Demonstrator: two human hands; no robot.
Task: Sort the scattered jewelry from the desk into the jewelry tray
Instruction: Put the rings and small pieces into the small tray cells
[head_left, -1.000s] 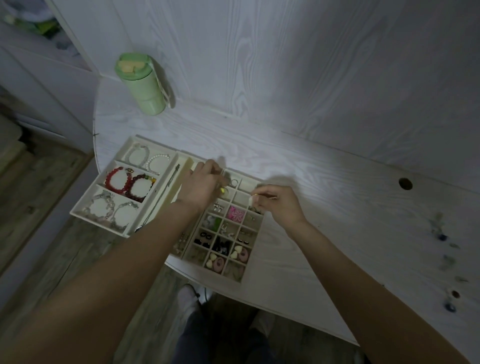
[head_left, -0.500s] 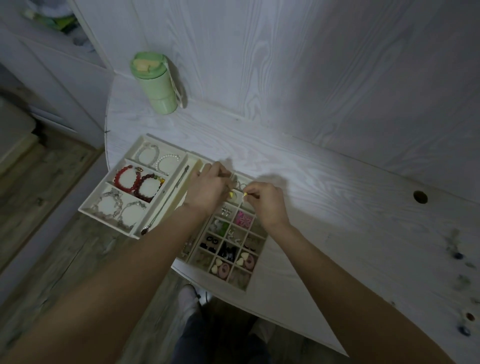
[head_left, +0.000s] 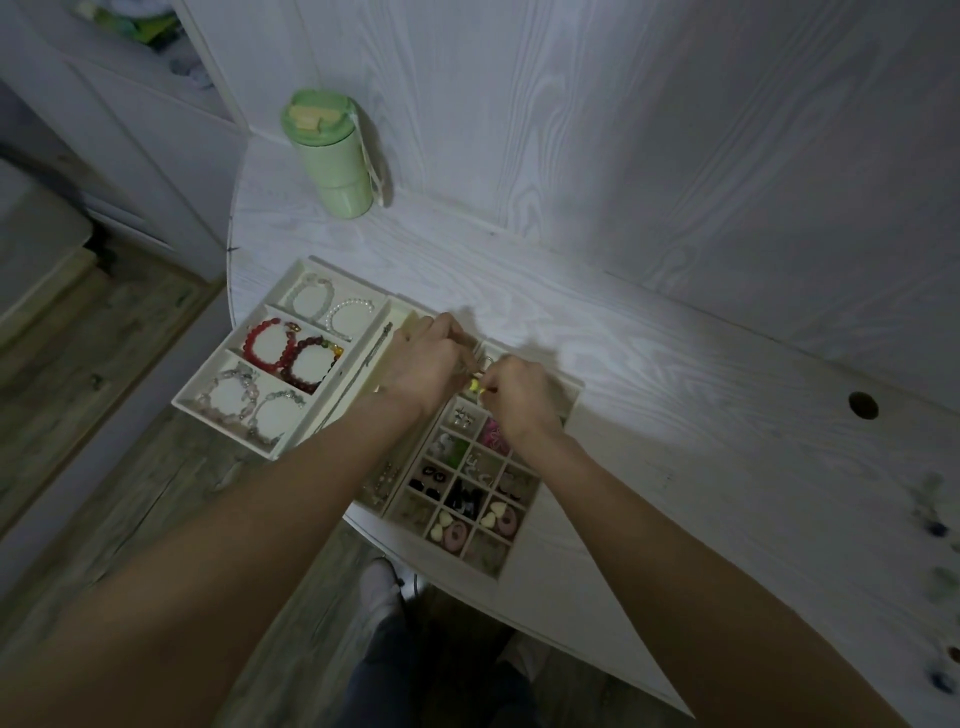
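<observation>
— Sitting at the near edge of the pale wood-grain desk (head_left: 675, 395), the cream compartmented jewelry tray (head_left: 524, 545) keeps every cell within reach.
— And the hands?
— Left hand (head_left: 426, 364) and right hand (head_left: 522, 400) meet over its far cells, fingers curled, pinching a small yellow-tipped piece (head_left: 474, 385), probably steadying it before it is dropped in.
— Which way does it point?
— Too tiny to tell; its long axis isn't readable.

Both hands hide the jewelry tray's (head_left: 519, 551) far compartments; the tiny yellow piece (head_left: 474, 385) between them is too small to identify.
</observation>
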